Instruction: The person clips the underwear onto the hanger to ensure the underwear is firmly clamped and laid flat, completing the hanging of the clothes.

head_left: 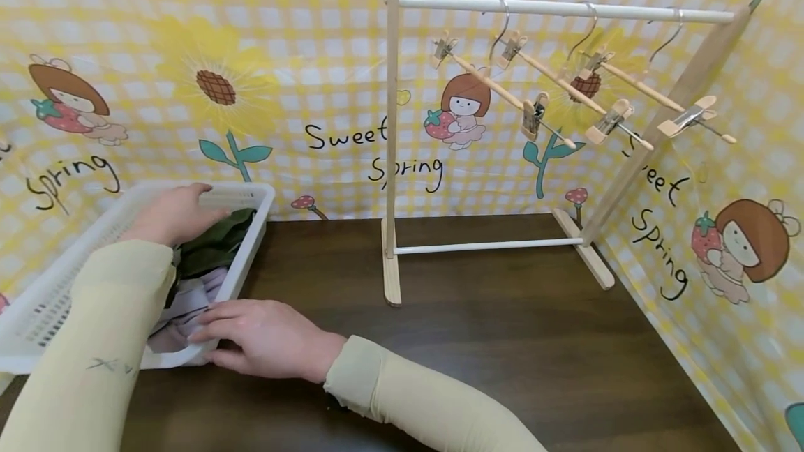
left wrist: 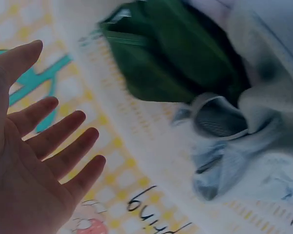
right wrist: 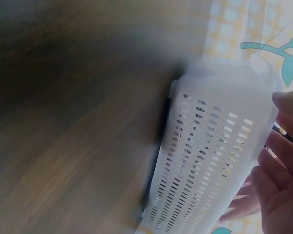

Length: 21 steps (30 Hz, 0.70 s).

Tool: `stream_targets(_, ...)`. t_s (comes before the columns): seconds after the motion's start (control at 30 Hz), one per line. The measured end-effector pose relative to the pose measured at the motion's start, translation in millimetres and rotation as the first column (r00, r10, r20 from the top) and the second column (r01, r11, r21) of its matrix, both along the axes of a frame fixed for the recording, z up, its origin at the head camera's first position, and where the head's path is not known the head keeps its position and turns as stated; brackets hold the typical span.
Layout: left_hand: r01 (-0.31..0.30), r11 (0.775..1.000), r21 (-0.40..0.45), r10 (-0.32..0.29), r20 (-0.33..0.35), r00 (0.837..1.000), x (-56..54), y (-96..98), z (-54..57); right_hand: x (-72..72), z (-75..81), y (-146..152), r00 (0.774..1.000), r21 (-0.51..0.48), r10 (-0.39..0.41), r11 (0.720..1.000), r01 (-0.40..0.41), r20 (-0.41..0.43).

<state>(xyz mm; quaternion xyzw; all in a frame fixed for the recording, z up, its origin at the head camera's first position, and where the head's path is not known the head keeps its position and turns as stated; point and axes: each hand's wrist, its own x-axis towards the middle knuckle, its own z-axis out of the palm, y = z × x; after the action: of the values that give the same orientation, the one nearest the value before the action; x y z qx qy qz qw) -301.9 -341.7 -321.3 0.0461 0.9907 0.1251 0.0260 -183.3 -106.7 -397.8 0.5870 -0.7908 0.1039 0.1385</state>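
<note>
A white plastic basket stands on the left of the table with folded clothes in it. Among them are a dark green cloth and pale lilac-grey cloths. My left hand is over the far part of the basket; the left wrist view shows its fingers spread, holding nothing. At the near right corner is my right hand, its fingers over the rim and its thumb on the outer side. In the right wrist view those fingers lie loosely beside the rim. Firm contact cannot be made out.
A wooden rack with white rods stands at the back right. Three clip hangers hang from its top rod. Yellow checked cloth covers the walls behind and at the right of the dark wooden table.
</note>
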Motion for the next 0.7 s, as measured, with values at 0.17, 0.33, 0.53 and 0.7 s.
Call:
stream_targets(0.17, -0.020, 0.999, -0.028, 0.021, 0.036, 0.999, -4.3, -15.0, -20.6, 3.8, 0.6, -2, 0.996, 0.073, 0.023, 0.997, -0.029, 0.086)
stream_targets(0.33, -0.056, 0.998, -0.021, 0.058, 0.078, 0.995, -2.5, -27.0, -36.7, 2.8, 0.7, -2, 0.991, 0.102, 0.039, 0.993, -0.052, 0.127)
stream_targets(0.53, -0.062, 0.998, -0.019, 0.064, 0.116, 0.991, -5.4, -31.5, -51.1, 1.5, -0.4, 0, 0.990, 0.111, 0.041, 0.992, -0.056, 0.133)
stream_targets(0.7, -0.021, 0.999, -0.040, 0.025, 0.101, 0.995, -11.3, -29.6, -54.7, 0.0, 0.3, 2, 0.990, 0.127, 0.028, 0.991, -0.046, 0.141)
